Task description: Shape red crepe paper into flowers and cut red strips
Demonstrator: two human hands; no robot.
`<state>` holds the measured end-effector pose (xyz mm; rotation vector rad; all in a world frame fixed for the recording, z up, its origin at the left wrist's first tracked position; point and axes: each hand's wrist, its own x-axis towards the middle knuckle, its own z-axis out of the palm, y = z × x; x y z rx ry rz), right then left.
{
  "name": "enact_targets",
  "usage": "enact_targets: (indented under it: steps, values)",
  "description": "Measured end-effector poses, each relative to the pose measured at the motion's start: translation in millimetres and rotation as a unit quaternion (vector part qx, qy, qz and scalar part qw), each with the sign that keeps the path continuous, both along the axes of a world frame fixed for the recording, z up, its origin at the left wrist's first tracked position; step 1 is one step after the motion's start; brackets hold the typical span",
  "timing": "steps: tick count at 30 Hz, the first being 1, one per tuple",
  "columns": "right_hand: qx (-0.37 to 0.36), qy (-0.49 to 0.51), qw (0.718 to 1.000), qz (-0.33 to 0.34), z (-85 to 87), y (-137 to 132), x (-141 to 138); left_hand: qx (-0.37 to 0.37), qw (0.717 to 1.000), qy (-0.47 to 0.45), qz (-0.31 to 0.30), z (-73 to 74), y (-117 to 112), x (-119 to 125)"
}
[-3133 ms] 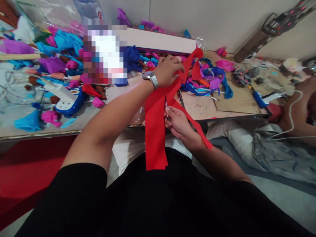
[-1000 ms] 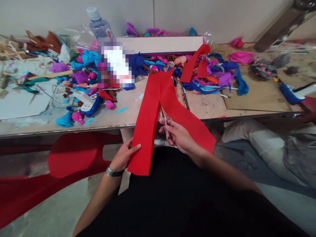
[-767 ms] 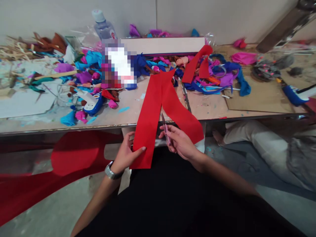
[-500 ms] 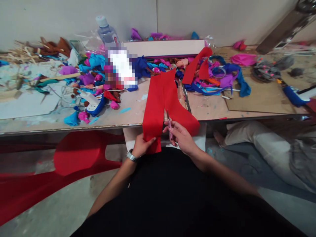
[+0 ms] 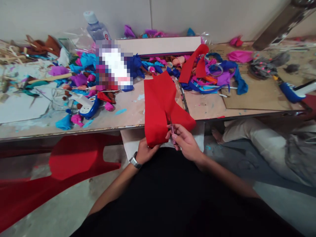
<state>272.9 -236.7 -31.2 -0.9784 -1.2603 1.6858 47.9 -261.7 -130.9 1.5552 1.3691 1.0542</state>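
A red sheet of crepe paper or cloth (image 5: 158, 105) hangs over the table's front edge, with a slit running up from near its middle. My left hand (image 5: 146, 150) is closed on its lower left end, some fingers hidden beneath it. In my right hand (image 5: 185, 140) is a pair of small pink-handled scissors (image 5: 172, 131), its blades pointing away from me at the slit. The sheet's right part droops over the edge beyond my right hand. More red strips (image 5: 191, 65) lie behind it on the scraps.
Coloured paper scraps (image 5: 223, 75) cover the back of the table (image 5: 116, 120). A bottle (image 5: 97, 31), a blue-and-white power strip (image 5: 89, 107) and a cardboard sheet (image 5: 256, 98) lie about. A red stool (image 5: 76, 154) stands left; another person's leg (image 5: 249, 135) is at the right.
My left hand has drawn the lower end of the red sheet inward and folded it under. The scissors have shifted slightly toward me and to the right. The view has tilted a little.
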Motion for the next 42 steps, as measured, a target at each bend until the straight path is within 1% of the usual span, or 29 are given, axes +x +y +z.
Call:
enact_targets:
  steps: [2, 4, 6, 7, 8, 9, 10, 11, 12, 13, 14, 15, 17, 18, 19, 21, 23, 24, 27, 28, 31, 33, 36, 38, 40, 42]
  values:
    - [0.001, 0.02, 1.0, -0.016, 0.3, -5.3, 3.0, 0.013, 0.999, 0.032, -0.016, -3.0, -2.8, -5.3]
    - [-0.002, 0.023, 1.0, -0.013, -2.1, -9.5, 5.5, 0.008, 0.998, 0.06, -0.027, -12.3, 1.8, -14.1]
    - [-0.011, 0.006, 1.0, 0.001, -7.0, -11.9, 7.8, -0.033, 0.997, 0.058, -0.047, -22.0, 10.0, -24.3]
    - [-0.016, -0.006, 1.0, 0.011, -9.8, -12.3, 8.9, -0.06, 0.995, 0.035, -0.07, -25.3, 14.1, -28.7]
    - [-0.021, -0.019, 0.999, 0.022, -12.5, -12.5, 10.2, -0.087, 0.992, -0.007, -0.091, -26.8, 17.9, -32.1]
    - [-0.022, -0.033, 0.999, 0.032, -14.9, -12.4, 11.5, -0.111, 0.987, -0.068, -0.09, -26.5, 21.5, -33.9]
    - [-0.019, -0.046, 0.998, 0.039, -16.7, -12.2, 12.9, -0.137, 0.978, -0.136, -0.075, -24.2, 24.8, -34.0]
    - [-0.011, -0.058, 0.997, 0.044, -18.0, -12.0, 14.2, -0.16, 0.964, -0.208, -0.04, -20.2, 28.1, -32.2]
    - [-0.001, -0.068, 0.997, 0.047, -18.8, -11.9, 15.5, -0.171, 0.947, -0.273, 0.015, -14.7, 31.2, -28.8]
    - [0.008, -0.075, 0.996, 0.047, -19.1, -11.8, 16.7, -0.19, 0.931, -0.309, 0.041, -8.2, 33.9, -24.1]
    - [0.015, -0.078, 0.996, 0.046, -19.1, -12.0, 17.9, -0.201, 0.927, -0.313, 0.051, -1.1, 35.9, -18.9]
    - [0.018, -0.08, 0.996, 0.045, -18.9, -12.3, 19.0, -0.207, 0.932, -0.294, 0.045, 5.8, 36.7, -13.8]
    - [0.02, -0.078, 0.996, 0.043, -18.8, -13.9, 21.4, -0.186, 0.952, -0.239, 0.032, 17.3, 33.2, -6.0]
    - [0.02, -0.077, 0.996, 0.044, -19.2, -15.2, 22.9, -0.176, 0.961, -0.215, 0.015, 20.9, 28.8, -4.1]
    - [0.021, -0.077, 0.996, 0.046, -20.0, -16.8, 24.5, -0.176, 0.965, -0.195, -0.002, 23.0, 23.2, -3.6]
    - [0.021, -0.074, 0.996, 0.053, -23.3, -20.3, 28.0, -0.191, 0.965, -0.172, -0.053, 23.7, 11.5, -5.3]
    - [0.02, -0.064, 0.996, 0.062, -28.7, -23.8, 31.2, -0.193, 0.96, -0.19, -0.075, 23.0, 5.2, -6.9]
    - [0.02, -0.056, 0.996, 0.068, -32.1, -25.2, 32.4, -0.188, 0.957, -0.212, -0.065, 23.6, 5.4, -6.7]
    - [0.022, -0.036, 0.995, 0.086, -43.1, -27.9, 34.2, -0.189, 0.945, -0.267, 0.008, 31.9, 17.2, -1.5]
    - [0.02, -0.037, 0.995, 0.092, -46.4, -28.3, 34.5, -0.187, 0.945, -0.267, 0.019, 36.1, 22.4, 0.7]
    - [0.004, -0.03, 0.996, 0.087, -53.0, -29.4, 36.0, -0.156, 0.967, -0.199, 0.019, 45.1, 31.7, 3.6]
    - [-0.025, -0.015, 0.997, 0.076, -54.0, -30.2, 37.5, -0.148, 0.969, -0.196, 0.023, 44.5, 31.1, 2.7]
    - [-0.074, -0.004, 0.994, 0.077, -52.4, -30.1, 38.7, -0.17, 0.954, -0.243, 0.044, 38.4, 26.6, 2.3]
    - [-0.087, -0.006, 0.992, 0.088, -50.4, -28.2, 37.5, -0.177, 0.951, -0.248, 0.058, 37.1, 25.3, 4.3]
    - [-0.093, -0.008, 0.992, 0.089, -48.5, -24.6, 35.3, -0.172, 0.956, -0.228, 0.065, 40.7, 25.8, 6.8]
    - [-0.1, -0.006, 0.992, 0.078, -47.4, -20.1, 33.4, -0.166, 0.963, -0.199, 0.072, 47.6, 26.8, 7.9]
